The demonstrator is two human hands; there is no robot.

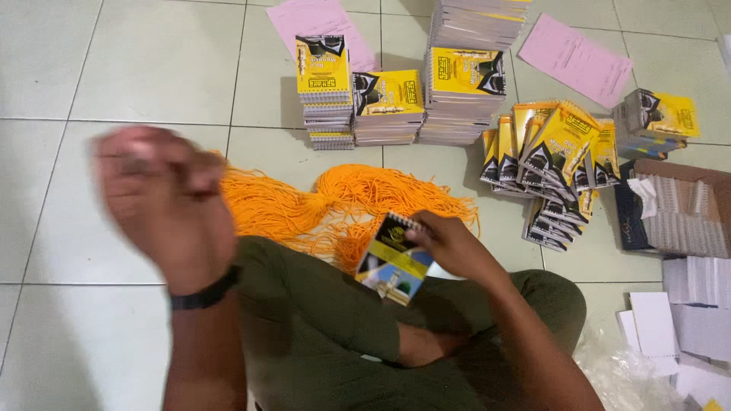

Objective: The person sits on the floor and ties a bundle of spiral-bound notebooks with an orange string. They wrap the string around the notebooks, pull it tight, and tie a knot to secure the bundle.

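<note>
Glossy spiral booklet point(394, 260) in right hand point(454, 247)

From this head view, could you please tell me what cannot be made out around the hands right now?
- Left hand: motion-blurred, so its grip and any cord in it are unreadable.
- Spiral-bound booklet: the right hand hides its right edge.
- Orange cord bundle: the near part is hidden behind the left hand and a knee.
- White sheets: cut off by the right edge.
</note>
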